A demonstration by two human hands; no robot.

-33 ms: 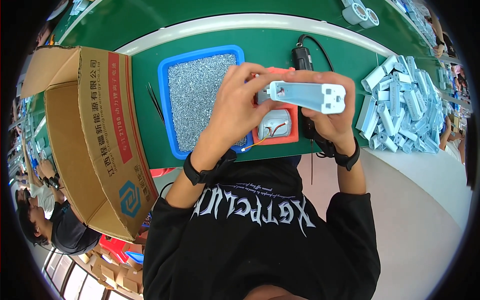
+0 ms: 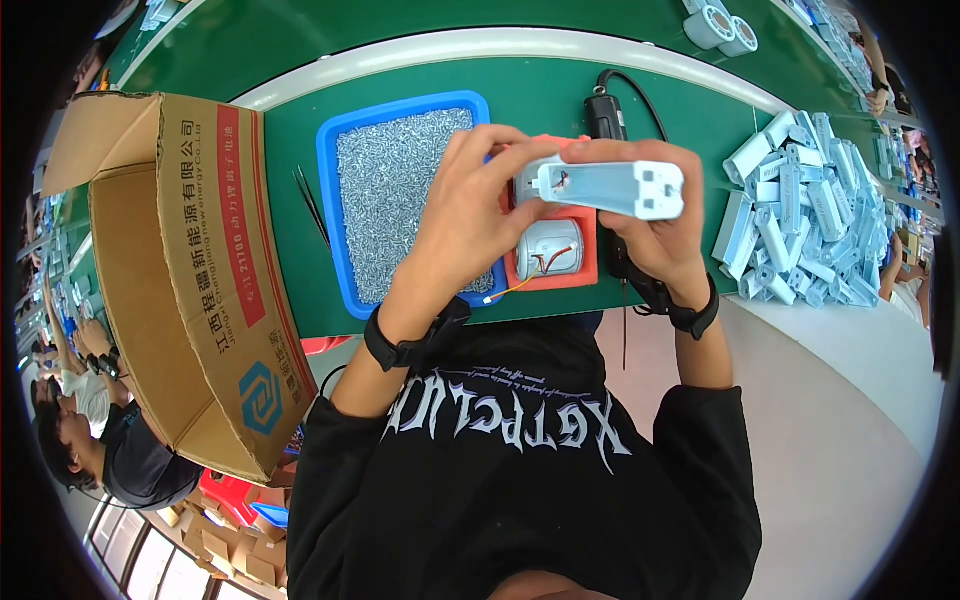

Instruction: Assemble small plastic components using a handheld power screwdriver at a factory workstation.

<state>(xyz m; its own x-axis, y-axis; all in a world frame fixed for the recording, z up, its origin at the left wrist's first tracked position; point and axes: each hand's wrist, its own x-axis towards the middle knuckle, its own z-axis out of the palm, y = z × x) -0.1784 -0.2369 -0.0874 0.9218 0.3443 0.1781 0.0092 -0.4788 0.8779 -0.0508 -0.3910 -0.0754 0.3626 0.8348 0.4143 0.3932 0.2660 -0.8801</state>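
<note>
While both hands grip it, the pale blue casing (image 2: 610, 187) lies crosswise: left hand (image 2: 470, 215) pinching its nine-o'clock end, right hand (image 2: 655, 235) cradling it from six o'clock.

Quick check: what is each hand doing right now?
Left hand: closed on the end of the pale blue plastic housing.
Right hand: closed on the same housing.

Black printed long-sleeve shirt; black band on each wrist.

Pale-blue casing (image 2: 622, 188), blue tray (image 2: 330, 190)
</note>
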